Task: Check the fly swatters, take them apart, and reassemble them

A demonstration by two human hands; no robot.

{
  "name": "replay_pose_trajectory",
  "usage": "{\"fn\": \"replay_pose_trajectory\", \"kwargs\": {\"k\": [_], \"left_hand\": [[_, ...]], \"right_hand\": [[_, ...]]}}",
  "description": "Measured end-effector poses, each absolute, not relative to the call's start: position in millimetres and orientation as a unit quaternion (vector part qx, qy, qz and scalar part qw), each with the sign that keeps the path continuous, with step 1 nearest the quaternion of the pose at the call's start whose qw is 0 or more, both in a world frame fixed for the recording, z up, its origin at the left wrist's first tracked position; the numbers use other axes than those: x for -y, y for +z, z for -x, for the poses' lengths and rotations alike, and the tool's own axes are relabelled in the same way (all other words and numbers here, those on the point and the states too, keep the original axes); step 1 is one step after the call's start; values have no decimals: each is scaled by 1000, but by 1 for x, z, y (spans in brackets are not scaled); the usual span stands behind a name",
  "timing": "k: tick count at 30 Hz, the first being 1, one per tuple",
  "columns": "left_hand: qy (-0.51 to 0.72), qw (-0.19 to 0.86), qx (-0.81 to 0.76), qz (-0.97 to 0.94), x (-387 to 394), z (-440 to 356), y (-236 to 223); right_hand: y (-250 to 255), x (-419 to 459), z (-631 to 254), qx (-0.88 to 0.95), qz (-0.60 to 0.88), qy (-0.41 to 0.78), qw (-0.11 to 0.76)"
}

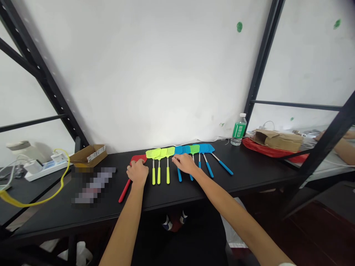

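Observation:
Fly swatters lie side by side in a row on the black table. My left hand (138,170) is closed over the neck of a red fly swatter (124,190) at the row's left end, its handle slanting toward me. Beside it lie several yellow fly swatters (159,175) with overlapping heads. My right hand (185,162) has its fingers pinched together at the neck of the leftmost blue fly swatter (179,174), partly covering the shaft. More blue fly swatters (208,170) fan out to the right, and a green swatter head (194,149) overlaps them.
A water bottle (239,129) stands at the back right, near a red bag (249,145) and cardboard (277,140). On the left are an open cardboard box (80,157), a power strip (41,172) and a yellow cable (62,181). Black shelf posts (262,55) flank the table (249,177).

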State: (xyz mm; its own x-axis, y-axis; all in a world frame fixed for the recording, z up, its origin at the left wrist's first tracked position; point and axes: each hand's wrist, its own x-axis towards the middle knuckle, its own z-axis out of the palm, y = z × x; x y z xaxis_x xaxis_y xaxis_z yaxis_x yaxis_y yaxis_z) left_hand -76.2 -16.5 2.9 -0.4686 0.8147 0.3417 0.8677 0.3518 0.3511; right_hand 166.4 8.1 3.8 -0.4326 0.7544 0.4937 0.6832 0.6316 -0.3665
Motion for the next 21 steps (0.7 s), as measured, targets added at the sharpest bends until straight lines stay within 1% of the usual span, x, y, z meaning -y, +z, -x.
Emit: {"fn": "replay_pose_trajectory", "kwargs": {"k": [8, 11, 13, 17, 21], "left_hand": [[-246, 24, 837, 489, 18, 79, 5], [-275, 29, 839, 469, 21, 80, 8], [-313, 66, 825, 466, 24, 78, 13], [-384, 183, 767, 481, 32, 70, 25], [-410, 229, 714, 520, 37, 58, 33]], "right_hand": [[2, -9, -167, 843, 419, 80, 328], [2, -9, -167, 843, 416, 83, 331], [2, -9, -167, 843, 414, 83, 333], [3, -9, -167, 841, 415, 73, 339], [4, -8, -166, 836, 420, 60, 348]]}}
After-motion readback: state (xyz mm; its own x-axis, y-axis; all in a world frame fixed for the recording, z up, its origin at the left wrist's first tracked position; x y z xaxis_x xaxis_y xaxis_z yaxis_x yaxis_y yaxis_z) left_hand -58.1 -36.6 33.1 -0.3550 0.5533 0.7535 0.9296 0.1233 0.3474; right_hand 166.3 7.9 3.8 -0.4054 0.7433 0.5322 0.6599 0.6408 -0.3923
